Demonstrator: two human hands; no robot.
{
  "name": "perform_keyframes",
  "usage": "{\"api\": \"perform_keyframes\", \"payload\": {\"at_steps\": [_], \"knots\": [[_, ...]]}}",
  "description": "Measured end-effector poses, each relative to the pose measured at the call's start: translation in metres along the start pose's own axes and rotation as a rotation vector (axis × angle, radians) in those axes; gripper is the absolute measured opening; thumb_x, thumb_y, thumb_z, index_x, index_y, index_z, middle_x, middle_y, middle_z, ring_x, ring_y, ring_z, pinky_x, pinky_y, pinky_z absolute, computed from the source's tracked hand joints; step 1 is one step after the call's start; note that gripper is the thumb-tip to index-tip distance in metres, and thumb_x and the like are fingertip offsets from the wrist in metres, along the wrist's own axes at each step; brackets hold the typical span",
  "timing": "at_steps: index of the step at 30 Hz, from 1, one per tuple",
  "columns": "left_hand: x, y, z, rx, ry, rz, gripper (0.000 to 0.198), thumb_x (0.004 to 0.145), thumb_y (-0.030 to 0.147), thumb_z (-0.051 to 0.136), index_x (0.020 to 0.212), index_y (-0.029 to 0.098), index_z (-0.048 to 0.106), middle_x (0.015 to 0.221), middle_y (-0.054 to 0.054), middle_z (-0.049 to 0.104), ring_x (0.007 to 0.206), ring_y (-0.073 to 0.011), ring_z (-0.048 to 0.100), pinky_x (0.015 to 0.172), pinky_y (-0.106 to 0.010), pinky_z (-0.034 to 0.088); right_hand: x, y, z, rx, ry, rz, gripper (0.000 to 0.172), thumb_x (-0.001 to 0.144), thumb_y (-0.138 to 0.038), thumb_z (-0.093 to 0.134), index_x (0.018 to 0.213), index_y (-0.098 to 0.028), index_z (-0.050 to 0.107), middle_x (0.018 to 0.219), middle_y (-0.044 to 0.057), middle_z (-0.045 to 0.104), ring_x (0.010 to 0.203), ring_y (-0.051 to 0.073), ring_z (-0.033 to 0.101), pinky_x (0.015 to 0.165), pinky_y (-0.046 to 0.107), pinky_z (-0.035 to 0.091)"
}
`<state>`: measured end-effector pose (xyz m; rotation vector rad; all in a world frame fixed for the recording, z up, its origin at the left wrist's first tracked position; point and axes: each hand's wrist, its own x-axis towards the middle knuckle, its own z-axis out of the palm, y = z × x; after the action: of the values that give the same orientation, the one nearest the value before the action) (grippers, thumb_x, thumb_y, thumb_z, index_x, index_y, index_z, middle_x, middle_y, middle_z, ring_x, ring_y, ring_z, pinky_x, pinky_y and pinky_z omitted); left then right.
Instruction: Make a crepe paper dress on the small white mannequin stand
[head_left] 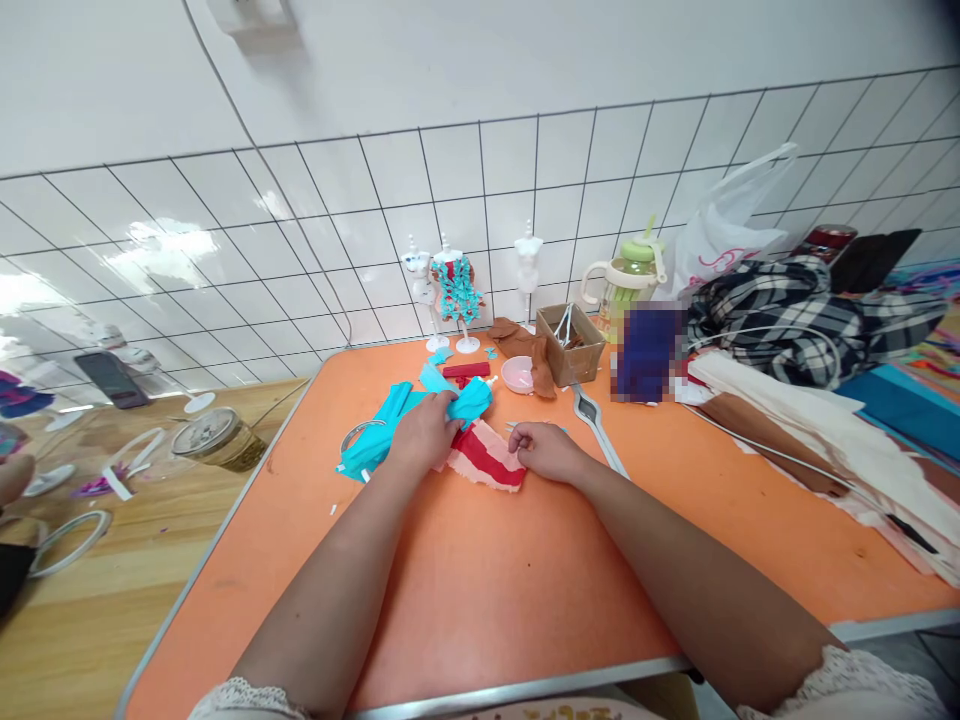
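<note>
A pink strip with a red band (487, 456) lies on the orange table (517, 580) between my two hands. My left hand (426, 430) is closed at the strip's left end, over crumpled turquoise paper (397, 408); its fingertips are partly hidden. At the strip's right end, my right hand (546, 450) pinches the edge with curled fingers. Just behind my left hand are a red folded piece (466, 370) and a pink dish (517, 375). A small mannequin dressed in turquoise and red (456, 290) stands farther back.
Behind and right stand a cardboard box (571, 345), a green-lidded jug (634, 275) and a plastic bag (724, 240). Plaid cloth (795, 310) and long paper strips (810, 420) cover the right side. On the wooden table (142, 540) at left lies a jar (217, 440); another person's hand (15, 475) is beyond.
</note>
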<state>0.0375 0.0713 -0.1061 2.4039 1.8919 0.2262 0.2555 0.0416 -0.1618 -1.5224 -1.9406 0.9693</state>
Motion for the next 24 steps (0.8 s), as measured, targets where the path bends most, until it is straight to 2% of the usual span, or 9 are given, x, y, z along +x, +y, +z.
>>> {"api": "perform_keyframes", "payload": {"at_steps": [5,7,12,15,17,20,22,24], "knots": [[-0.001,-0.011,-0.021,-0.367,-0.028,-0.024,0.038,0.078,0.034,0.061,0.116,0.026,0.057,0.108,-0.004,0.065,0.099,-0.0221,0.062,0.078,-0.030,0.049,0.001,0.004,-0.003,0.068,0.032,-0.022,0.020,0.063,-0.009,0.053,0.073,-0.020,0.066,0.072,-0.002,0.065,0.069,0.013,0.057,0.061,0.021,0.038],[-0.002,-0.017,-0.028,-0.406,-0.057,-0.024,0.038,0.076,0.036,0.062,0.113,0.027,0.059,0.106,-0.003,0.065,0.092,-0.0215,0.063,0.073,-0.030,0.050,0.002,0.004,-0.003,0.109,0.043,-0.034,0.018,0.064,-0.011,0.052,0.072,-0.020,0.065,0.069,-0.003,0.063,0.065,0.013,0.055,0.058,0.021,0.037],[-0.006,-0.019,-0.040,-0.427,0.078,-0.072,0.038,0.077,0.037,0.061,0.113,0.026,0.058,0.114,-0.004,0.064,0.092,-0.0215,0.062,0.077,-0.033,0.049,0.000,-0.003,-0.007,0.240,0.081,-0.076,0.015,0.066,-0.014,0.049,0.074,-0.019,0.060,0.067,-0.003,0.061,0.059,0.012,0.053,0.055,0.020,0.038],[-0.009,-0.009,-0.047,-0.449,0.142,-0.111,0.035,0.078,0.035,0.060,0.111,0.026,0.058,0.112,-0.004,0.066,0.096,-0.0224,0.062,0.080,-0.034,0.049,-0.002,-0.011,-0.010,0.300,0.144,-0.112,0.010,0.068,-0.016,0.048,0.072,-0.020,0.056,0.073,-0.001,0.061,0.068,0.014,0.057,0.062,0.023,0.042],[-0.013,0.003,-0.051,-0.408,0.187,-0.120,0.032,0.078,0.034,0.061,0.108,0.025,0.059,0.109,-0.004,0.067,0.098,-0.0238,0.062,0.084,-0.037,0.048,-0.004,-0.016,-0.013,0.332,0.213,-0.137,0.005,0.072,-0.021,0.047,0.071,-0.020,0.052,0.091,0.003,0.063,0.087,0.017,0.059,0.074,0.026,0.045],[-0.023,0.025,-0.051,-0.276,0.269,-0.039,0.027,0.077,0.032,0.063,0.103,0.026,0.061,0.107,-0.002,0.068,0.104,-0.0263,0.059,0.100,-0.047,0.038,-0.008,-0.024,-0.014,0.396,0.332,-0.172,0.014,0.083,-0.034,0.046,0.084,-0.021,0.052,0.119,0.007,0.058,0.114,0.021,0.053,0.087,0.030,0.044],[-0.031,0.041,-0.048,-0.225,0.314,0.045,0.026,0.078,0.031,0.062,0.104,0.028,0.060,0.108,-0.002,0.068,0.109,-0.0270,0.057,0.107,-0.053,0.027,-0.012,-0.030,-0.013,0.395,0.372,-0.185,0.026,0.084,-0.043,0.051,0.098,-0.022,0.054,0.121,0.007,0.060,0.116,0.022,0.052,0.090,0.032,0.043],[-0.039,0.053,-0.044,-0.215,0.353,0.105,0.026,0.080,0.030,0.061,0.106,0.027,0.059,0.110,-0.003,0.067,0.110,-0.0266,0.056,0.107,-0.051,0.028,-0.016,-0.037,-0.013,0.361,0.373,-0.159,0.035,0.081,-0.049,0.059,0.102,-0.022,0.057,0.110,0.006,0.065,0.106,0.022,0.058,0.089,0.033,0.044]]}}
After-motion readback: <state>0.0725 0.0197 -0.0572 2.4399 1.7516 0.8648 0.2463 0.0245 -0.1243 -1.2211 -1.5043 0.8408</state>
